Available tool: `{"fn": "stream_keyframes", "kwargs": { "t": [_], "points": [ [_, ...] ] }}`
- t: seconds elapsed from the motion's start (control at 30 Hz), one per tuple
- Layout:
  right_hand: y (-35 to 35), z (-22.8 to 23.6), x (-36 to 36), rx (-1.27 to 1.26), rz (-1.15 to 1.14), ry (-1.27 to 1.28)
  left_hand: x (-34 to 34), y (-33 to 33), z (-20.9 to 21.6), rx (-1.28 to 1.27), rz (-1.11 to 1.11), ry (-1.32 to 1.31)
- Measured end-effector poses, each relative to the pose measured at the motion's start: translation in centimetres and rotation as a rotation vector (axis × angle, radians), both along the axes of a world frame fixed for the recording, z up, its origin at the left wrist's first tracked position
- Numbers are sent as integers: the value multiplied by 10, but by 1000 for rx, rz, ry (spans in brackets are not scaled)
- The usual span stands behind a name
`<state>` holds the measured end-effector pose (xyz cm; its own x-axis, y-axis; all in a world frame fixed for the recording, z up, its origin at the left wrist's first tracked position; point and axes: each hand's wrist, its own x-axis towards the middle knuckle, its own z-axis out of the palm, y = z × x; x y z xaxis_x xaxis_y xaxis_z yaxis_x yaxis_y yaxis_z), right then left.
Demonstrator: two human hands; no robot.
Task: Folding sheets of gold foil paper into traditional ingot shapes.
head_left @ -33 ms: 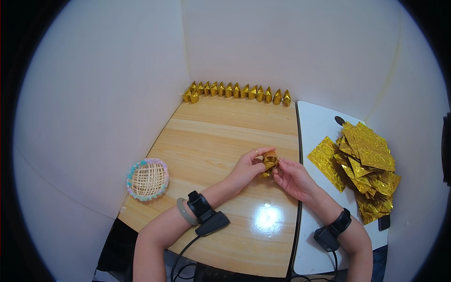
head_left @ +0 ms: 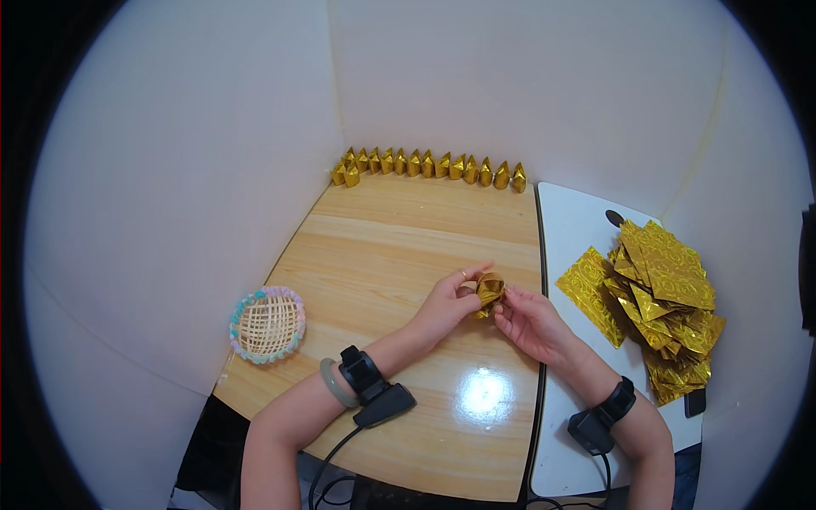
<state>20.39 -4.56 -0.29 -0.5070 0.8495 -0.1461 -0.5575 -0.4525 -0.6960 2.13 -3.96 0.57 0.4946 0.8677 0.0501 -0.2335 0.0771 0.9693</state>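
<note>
Small gold foil paper piece [head_left: 489, 292], partly folded and crumpled, shiny; was held just above the wooden surface [head_left: 408, 246], mid-surface, tilted.

No pkgs, labels, signs or screens in view. Nothing printed or boxed on either tabletop, none on surrounding walls.
</note>
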Motion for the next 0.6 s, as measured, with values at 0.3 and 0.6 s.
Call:
{"fn": "stream_keyframes", "kwargs": {
  "t": [0.3, 0.6],
  "points": [
    [-6, 1, -8, 357, -219, -532, -5, 10, -12, 236, 394, 282],
    [-10, 5, -11, 1043, -249, -1082, -25, 17, 5, 180, 352, 616]
  ]
}}
